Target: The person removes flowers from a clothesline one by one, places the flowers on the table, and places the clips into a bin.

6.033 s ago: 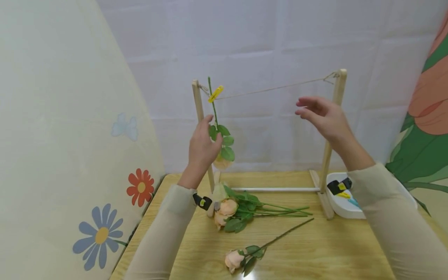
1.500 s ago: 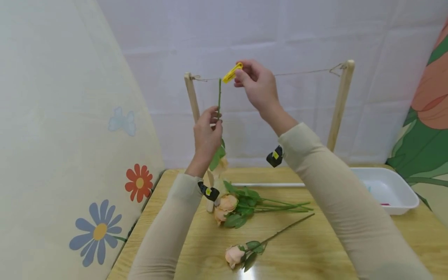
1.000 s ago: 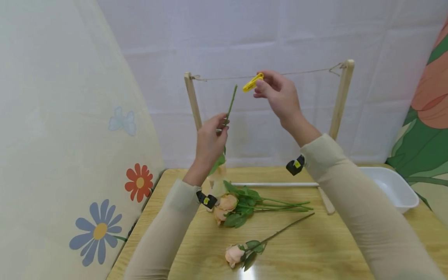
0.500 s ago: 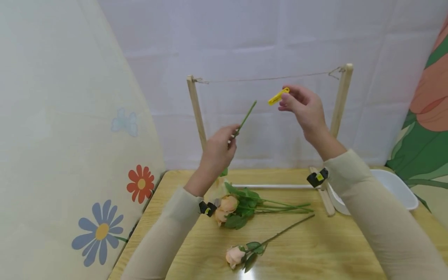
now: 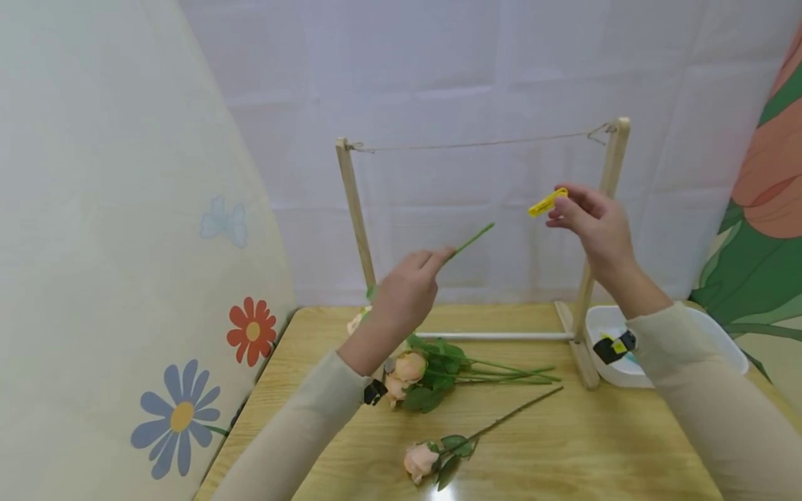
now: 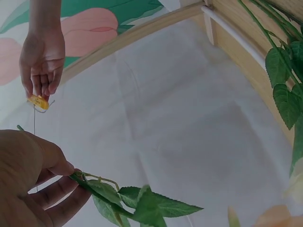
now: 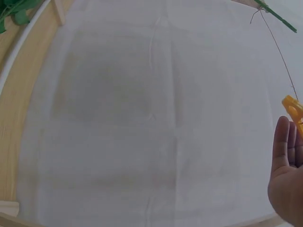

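My left hand [image 5: 432, 261] grips the green stem [image 5: 471, 240] of a peach rose, tilted with its cut end up and to the right. Its bloom [image 5: 357, 321] peeks out behind my wrist, and its leaves [image 6: 151, 208] hang below my fingers [image 6: 57, 184]. My right hand [image 5: 557, 209] pinches a yellow clothespin [image 5: 547, 202] in the air, below the string [image 5: 476, 144] of a wooden frame [image 5: 354, 209]. The peg [image 7: 294, 111] also shows at my fingertips [image 7: 283, 137] in the right wrist view. Nothing hangs on the string.
A bunch of peach roses [image 5: 426, 369] lies on the wooden table [image 5: 564, 452] under the frame, and a single rose [image 5: 420, 460] lies nearer me. A white tray [image 5: 714, 334] stands at the right, beside the frame's right post [image 5: 604, 202]. Patterned panels flank both sides.
The clothespin came off the string and my right hand carried it down and right. My left hand lowered the freed rose and tilted its stem to the right.
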`<state>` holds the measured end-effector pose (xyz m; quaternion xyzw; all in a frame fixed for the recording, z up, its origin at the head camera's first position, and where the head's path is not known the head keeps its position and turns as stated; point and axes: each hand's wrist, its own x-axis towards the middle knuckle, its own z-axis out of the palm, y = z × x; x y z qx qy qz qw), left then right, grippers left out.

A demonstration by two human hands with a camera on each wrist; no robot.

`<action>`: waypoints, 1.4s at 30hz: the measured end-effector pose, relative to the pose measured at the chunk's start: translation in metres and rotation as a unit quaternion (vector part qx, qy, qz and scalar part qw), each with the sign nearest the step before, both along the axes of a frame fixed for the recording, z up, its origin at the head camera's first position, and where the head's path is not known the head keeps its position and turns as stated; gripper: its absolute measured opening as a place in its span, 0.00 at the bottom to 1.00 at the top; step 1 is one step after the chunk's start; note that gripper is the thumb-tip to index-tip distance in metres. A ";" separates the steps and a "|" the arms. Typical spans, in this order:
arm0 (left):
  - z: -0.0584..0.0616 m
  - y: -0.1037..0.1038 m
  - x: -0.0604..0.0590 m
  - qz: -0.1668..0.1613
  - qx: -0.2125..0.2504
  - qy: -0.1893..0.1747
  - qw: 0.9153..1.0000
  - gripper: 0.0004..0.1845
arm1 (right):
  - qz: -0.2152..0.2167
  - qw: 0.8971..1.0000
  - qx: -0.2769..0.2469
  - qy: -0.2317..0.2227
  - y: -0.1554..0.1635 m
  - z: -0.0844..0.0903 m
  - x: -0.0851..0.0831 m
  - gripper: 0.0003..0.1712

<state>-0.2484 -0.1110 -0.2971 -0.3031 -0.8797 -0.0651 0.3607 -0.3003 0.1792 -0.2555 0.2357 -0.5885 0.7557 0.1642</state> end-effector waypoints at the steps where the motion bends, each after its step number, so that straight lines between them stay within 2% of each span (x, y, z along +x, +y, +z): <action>1: -0.001 0.001 0.002 0.000 -0.008 0.001 1.000 0.27 | -0.004 1.000 0.006 0.003 0.003 -0.002 0.001 0.14; 9: -0.009 0.008 0.017 0.003 -0.080 0.008 0.997 0.31 | -0.013 0.999 0.030 0.006 0.024 -0.016 0.010 0.14; 15: -0.017 0.013 0.026 -0.009 -0.113 0.019 0.993 0.33 | -0.008 1.000 0.025 -0.007 0.038 -0.029 0.016 0.16; 19: -0.022 0.013 0.031 -0.003 -0.132 0.018 0.991 0.34 | -0.009 1.000 0.020 -0.011 0.048 -0.037 0.020 0.15; 26: -0.031 0.018 0.041 -0.017 -0.153 -0.006 0.988 0.36 | -0.012 0.999 0.012 -0.032 0.069 -0.051 0.027 0.20; 32: -0.036 0.026 0.047 -0.019 -0.157 -0.028 0.987 0.39 | -0.031 0.997 0.009 -0.066 0.087 -0.064 0.031 0.15; 37: -0.041 0.037 0.056 -0.019 -0.185 -0.062 0.981 0.41 | -0.033 0.996 -0.012 -0.083 0.102 -0.078 0.035 0.12; 42: -0.054 0.043 0.062 -0.023 -0.198 -0.101 0.975 0.40 | -0.034 0.995 -0.040 -0.088 0.113 -0.089 0.038 0.12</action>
